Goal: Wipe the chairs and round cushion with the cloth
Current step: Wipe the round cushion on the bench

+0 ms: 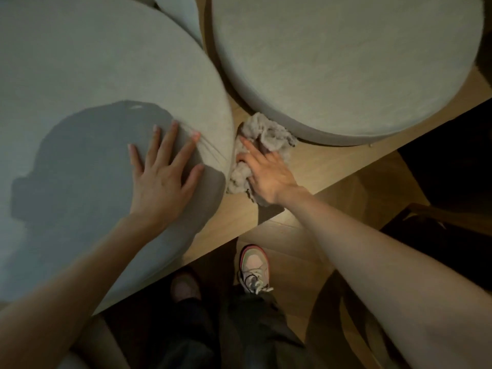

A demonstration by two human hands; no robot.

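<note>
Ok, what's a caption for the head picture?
Left hand flat on round grey fabric cushion; right hand grips crumpled beige cloth beside it.

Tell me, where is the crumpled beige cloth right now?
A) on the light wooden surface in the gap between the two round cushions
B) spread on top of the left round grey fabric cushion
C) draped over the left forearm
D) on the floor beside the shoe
A: the crumpled beige cloth lies on the light wooden surface, gripped by the right hand; the left hand rests flat on the left round grey cushion.

Matt woven fabric covers the round cushion (pixel 106 75); fluffy cloth (pixel 266 134); smooth wooden platform (pixel 319 166).
</note>
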